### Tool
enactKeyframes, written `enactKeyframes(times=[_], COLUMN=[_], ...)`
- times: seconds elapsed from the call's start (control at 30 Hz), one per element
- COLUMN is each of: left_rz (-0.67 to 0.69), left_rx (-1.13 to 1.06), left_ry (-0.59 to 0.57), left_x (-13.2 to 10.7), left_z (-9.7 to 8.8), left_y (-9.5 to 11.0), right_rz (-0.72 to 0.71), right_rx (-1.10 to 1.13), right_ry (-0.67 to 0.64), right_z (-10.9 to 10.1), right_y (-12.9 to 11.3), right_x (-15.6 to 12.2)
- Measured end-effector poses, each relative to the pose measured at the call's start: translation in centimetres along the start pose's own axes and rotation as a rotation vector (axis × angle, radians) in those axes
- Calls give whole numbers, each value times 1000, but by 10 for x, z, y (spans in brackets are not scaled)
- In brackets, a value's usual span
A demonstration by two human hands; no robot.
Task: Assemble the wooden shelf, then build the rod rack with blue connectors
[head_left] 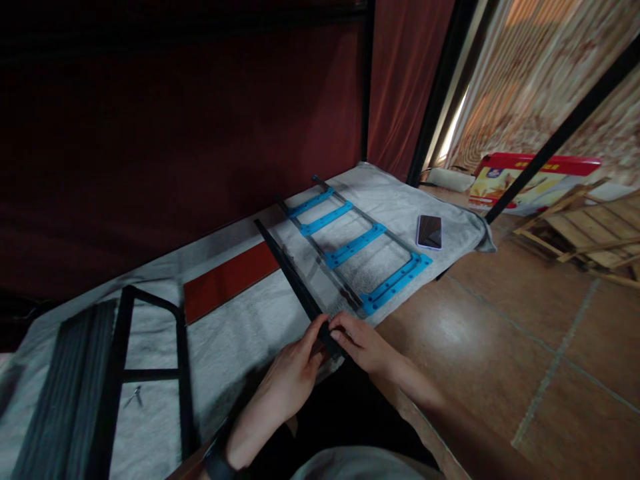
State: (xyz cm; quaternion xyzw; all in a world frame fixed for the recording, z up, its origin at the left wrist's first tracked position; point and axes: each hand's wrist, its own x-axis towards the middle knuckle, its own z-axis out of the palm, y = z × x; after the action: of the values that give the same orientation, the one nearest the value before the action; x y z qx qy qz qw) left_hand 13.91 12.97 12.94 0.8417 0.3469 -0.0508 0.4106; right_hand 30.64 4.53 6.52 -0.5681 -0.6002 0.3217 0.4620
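A long black bar (pixel 293 277) lies slanted across the grey cloth (pixel 240 320) that covers the table. Both hands pinch its near end. My left hand (pixel 290 380) grips it from the left, fingers closed on the bar. My right hand (pixel 363 343) holds it from the right, fingertips pressed on the same end. Just beyond the hands lies a ladder-like frame (pixel 357 243) with blue cross plates and dark rails.
A red-brown strip (pixel 227 280) lies left of the bar. A black frame (pixel 150 373) and a stack of dark strips (pixel 65 393) sit at the near left. A phone (pixel 430 231) rests near the cloth's far right corner. Tiled floor (pixel 525 347) and wooden pallets (pixel 590 233) are right.
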Motion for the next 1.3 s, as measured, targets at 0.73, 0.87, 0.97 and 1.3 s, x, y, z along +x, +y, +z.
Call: enactKeyframes(times=[0.73,0.87,0.97,1.3], left_rz=[14,3,8,5], left_rx=[0,0,-21,-4], left_ry=[17,-2,-1,19], left_x=[-1,0,0,0], left_z=[3,1,0,3], left_y=[-6,-3,0,-7], right_rz=[-18,-112,-47,-101], right_rx=[-12,-130,-130,-110], right_ry=[-77,-88,-115,-76], right_z=[-5,-3,-3,-4], right_y=[6,8,5,9], right_x=[-1,3,6,0])
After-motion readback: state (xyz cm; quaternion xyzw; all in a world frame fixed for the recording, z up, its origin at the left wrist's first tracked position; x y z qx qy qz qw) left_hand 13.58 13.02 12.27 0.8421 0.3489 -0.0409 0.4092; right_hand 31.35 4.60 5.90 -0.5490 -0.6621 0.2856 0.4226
